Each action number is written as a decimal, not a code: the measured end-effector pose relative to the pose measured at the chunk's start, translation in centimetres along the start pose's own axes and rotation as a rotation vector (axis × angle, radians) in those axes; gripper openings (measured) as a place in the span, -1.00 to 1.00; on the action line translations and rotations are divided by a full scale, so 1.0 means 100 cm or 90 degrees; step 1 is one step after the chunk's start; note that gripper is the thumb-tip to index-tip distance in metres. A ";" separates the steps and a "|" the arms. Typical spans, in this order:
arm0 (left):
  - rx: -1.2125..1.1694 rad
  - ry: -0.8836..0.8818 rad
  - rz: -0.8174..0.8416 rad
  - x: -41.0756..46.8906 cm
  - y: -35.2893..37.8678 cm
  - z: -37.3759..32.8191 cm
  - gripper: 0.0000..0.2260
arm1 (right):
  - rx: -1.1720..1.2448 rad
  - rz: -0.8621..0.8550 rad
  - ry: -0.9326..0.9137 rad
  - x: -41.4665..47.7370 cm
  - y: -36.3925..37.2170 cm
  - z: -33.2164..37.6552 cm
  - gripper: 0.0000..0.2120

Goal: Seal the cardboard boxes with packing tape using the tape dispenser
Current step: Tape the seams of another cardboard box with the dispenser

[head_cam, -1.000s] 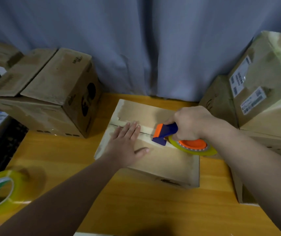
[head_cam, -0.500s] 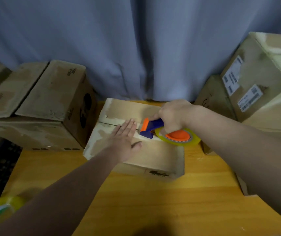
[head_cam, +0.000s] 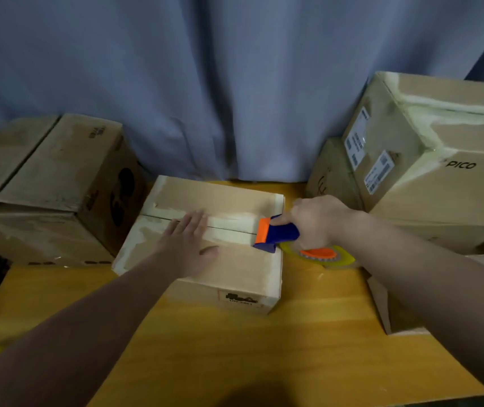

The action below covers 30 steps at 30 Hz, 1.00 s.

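A wooden table [head_cam: 293,333] seen from above stands against a blue-grey curtain [head_cam: 235,83]. A small closed box [head_cam: 229,271] sits mid-table, close to the curtain.

The left hand [head_cam: 188,248] lies flat and relaxed on the box top. Its fingers are straight and together, and the fingertips reach across the centre seam. A pale strip of tape [head_cam: 232,221] runs along that seam from the fingers to the box's right edge.

The right hand [head_cam: 314,221] is curled tightly round the blue handle of a dispenser [head_cam: 279,233]. The dispenser's orange front end rests on the tape at the box's right edge. Its yellowish roll [head_cam: 320,255], with an orange hub, hangs just past that edge, above the table.

The left boxes [head_cam: 59,177], bigger and brown, stand just beside the small box. The right boxes [head_cam: 440,171] are stacked, carry white labels, and one is printed PICO. Something yellow and blurred shows at the lower left edge; what it is cannot be told.
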<state>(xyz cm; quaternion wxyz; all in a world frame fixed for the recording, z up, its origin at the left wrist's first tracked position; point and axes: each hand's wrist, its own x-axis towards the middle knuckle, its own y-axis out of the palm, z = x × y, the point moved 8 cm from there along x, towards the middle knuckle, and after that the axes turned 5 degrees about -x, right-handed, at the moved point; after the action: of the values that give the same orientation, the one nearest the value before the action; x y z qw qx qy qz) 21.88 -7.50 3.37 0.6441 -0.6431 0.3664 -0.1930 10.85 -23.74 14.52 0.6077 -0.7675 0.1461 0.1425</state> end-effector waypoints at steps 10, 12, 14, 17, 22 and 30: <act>-0.044 0.062 -0.077 0.005 -0.001 -0.007 -0.34 | 0.082 0.010 0.018 0.018 0.010 -0.012 -0.42; -0.071 -0.052 -0.046 0.002 -0.004 0.049 -0.29 | 0.104 -0.005 0.025 0.017 0.010 -0.013 -0.42; -0.072 -0.129 -0.027 -0.003 -0.005 0.073 -0.19 | 0.111 -0.019 0.031 0.017 0.011 -0.014 -0.43; -0.079 -0.143 -0.039 0.002 -0.003 0.045 -0.14 | 0.116 -0.033 0.034 0.017 0.013 -0.014 -0.42; -0.061 0.027 0.001 0.004 0.014 -0.071 -0.08 | 0.128 -0.039 0.032 0.011 0.017 -0.017 -0.43; -0.060 0.025 0.007 0.005 0.019 -0.095 0.12 | 0.177 -0.033 -0.008 -0.003 0.031 -0.026 -0.34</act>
<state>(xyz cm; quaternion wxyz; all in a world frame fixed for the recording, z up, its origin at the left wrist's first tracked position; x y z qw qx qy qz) 14.95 -14.22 2.31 0.6071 -0.6668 0.3910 -0.1843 9.44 -26.96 12.50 0.7124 -0.6788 0.1407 0.1095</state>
